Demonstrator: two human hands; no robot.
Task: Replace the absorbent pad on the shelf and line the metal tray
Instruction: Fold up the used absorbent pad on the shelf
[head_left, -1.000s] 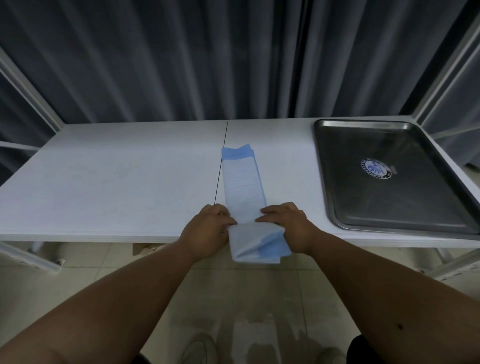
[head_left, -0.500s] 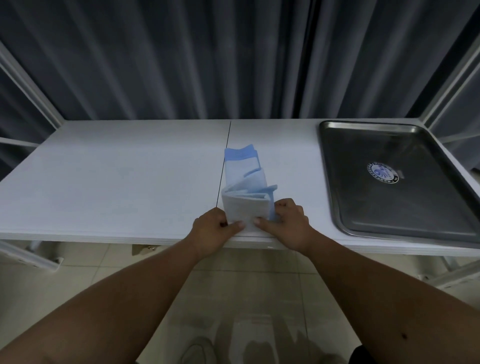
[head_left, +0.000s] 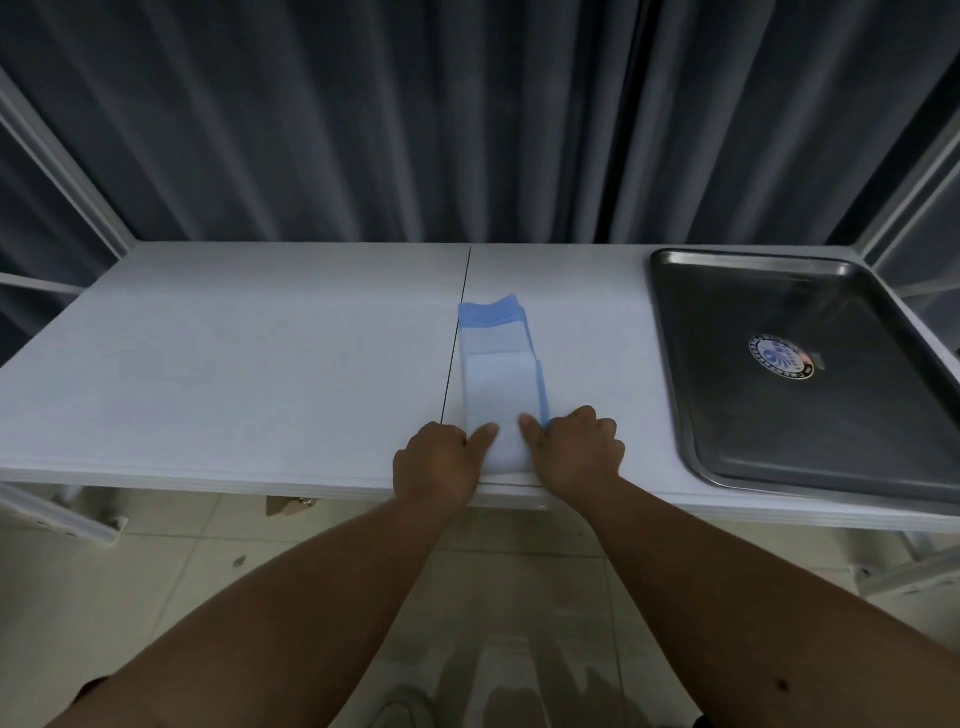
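Running from far left, a white metal frame post (head_left: 62, 176) slanting up against a dark grey pleated curtain (head_left: 363, 119) that fills the whole far side. Below it, a flat white shelf (head_left: 234, 364), matt and faintly grained, split by a thin dark seam (head_left: 457, 332) from far edge to near edge. Just right of that seam, the absorbent pad (head_left: 498, 384): folded into a narrow strip, soft white face on top, blue backing showing at the far end and along the right edge, the near layer doubled back over the far one, near end at the shelf's near edge. Pinched at that near end from both sides: left hand (head_left: 436, 465) on the left corner, thumb laid flat on the white face, other fingers curled under and out of sight; right hand (head_left: 576, 449) on the right corner, thumb on top, knuckles bent, fingers tucked beside the blue edge. Both forearms reaching in from the near side, bare. Well apart to the right, on the same shelf, the metal tray (head_left: 675, 364): rectangular, rounded corners, raised rolled rim, dull steel reflecting the curtain. Stuck on its floor, a round blue-and-white sticker (head_left: 782, 357) with ring lettering too small to read. Far right, another white frame post (head_left: 914, 176). Under the shelf, pale glossy floor tiles (head_left: 156, 597) and a shoe toe (head_left: 402, 709) at the near edge.
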